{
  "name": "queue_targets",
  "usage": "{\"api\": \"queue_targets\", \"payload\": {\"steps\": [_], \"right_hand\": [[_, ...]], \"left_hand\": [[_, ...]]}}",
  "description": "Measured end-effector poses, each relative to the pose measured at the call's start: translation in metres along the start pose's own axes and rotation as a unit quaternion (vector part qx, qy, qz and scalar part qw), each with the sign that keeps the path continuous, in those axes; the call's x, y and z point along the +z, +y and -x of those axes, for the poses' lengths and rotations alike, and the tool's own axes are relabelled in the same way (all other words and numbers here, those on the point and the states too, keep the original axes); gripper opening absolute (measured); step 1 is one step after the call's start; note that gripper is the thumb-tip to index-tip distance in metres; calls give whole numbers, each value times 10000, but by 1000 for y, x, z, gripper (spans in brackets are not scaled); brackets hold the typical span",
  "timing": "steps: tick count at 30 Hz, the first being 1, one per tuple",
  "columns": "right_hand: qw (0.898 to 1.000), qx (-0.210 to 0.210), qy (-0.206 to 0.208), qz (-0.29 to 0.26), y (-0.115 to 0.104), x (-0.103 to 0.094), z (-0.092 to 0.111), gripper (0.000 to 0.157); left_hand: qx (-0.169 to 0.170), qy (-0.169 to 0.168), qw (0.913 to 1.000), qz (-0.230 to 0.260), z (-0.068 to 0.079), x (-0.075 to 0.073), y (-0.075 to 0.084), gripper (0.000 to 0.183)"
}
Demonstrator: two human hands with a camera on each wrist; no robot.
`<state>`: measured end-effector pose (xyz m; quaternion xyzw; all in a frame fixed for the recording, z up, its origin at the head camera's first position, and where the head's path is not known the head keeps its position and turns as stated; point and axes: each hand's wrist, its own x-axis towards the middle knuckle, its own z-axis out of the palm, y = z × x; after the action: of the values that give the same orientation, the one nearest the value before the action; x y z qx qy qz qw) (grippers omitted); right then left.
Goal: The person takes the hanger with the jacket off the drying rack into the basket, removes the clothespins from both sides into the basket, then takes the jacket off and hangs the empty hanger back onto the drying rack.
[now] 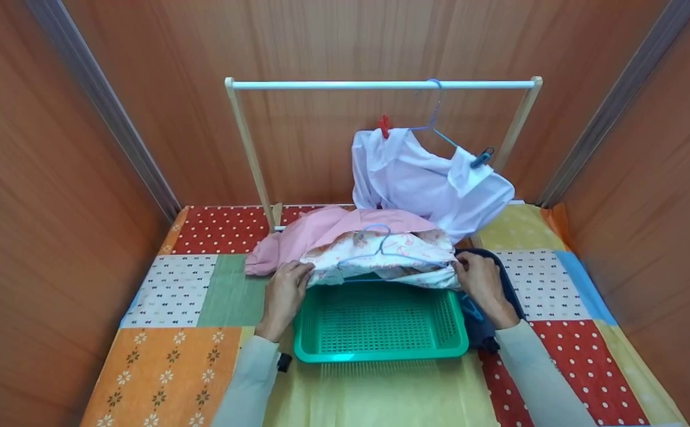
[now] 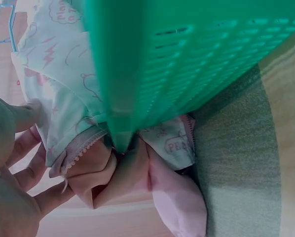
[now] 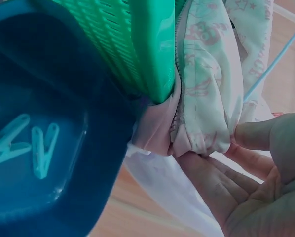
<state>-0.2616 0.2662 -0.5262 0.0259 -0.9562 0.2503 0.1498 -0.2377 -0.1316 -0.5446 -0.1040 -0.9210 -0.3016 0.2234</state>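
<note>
A pink zip jacket [image 1: 333, 228] lies across the back rim of a green basket [image 1: 380, 357], its white printed lining [image 1: 407, 244] turned up. On the lining is a blue wire hanger [image 1: 380, 252], hook upward. My left hand [image 1: 286, 293] pinches the jacket's left edge between thumb and fingers; in the left wrist view the zipper teeth [image 2: 86, 148] run along that edge. My right hand [image 1: 484, 284] pinches the opposite corner, close to the hanger's right end, with the thumb [image 3: 253, 136] on the printed lining.
A white shirt [image 1: 416, 172] hangs from a rack [image 1: 333, 85] on another hanger, held by a red clothespin [image 1: 384, 127] and a dark one [image 1: 482, 158]. Right of the basket, a dark blue tub [image 3: 105, 168] holds light-blue clothespins [image 3: 44, 150]. Wooden panels [image 1: 42, 237] enclose the patchwork cloth [image 1: 167, 356].
</note>
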Motion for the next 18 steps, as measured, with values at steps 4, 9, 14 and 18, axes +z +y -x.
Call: {"api": "queue_targets", "payload": {"steps": [4,9,14,18], "right_hand": [[10000,11,-62,21,-3,0,-1,21],[9997,169,-147,-24,-5,-2,-1,28],[9996,180,-165,156,-7,-3,1,33],[9995,161,-229,128,-6,-3,0,25]], "left_hand": [[-16,-12,10000,-58,2,0,1,16],[112,84,9998,-130,1,2,0,15],[65,43,9999,-137,1,2,-1,15],[-23,-93,9999,-126,0,1,-1,16]]}}
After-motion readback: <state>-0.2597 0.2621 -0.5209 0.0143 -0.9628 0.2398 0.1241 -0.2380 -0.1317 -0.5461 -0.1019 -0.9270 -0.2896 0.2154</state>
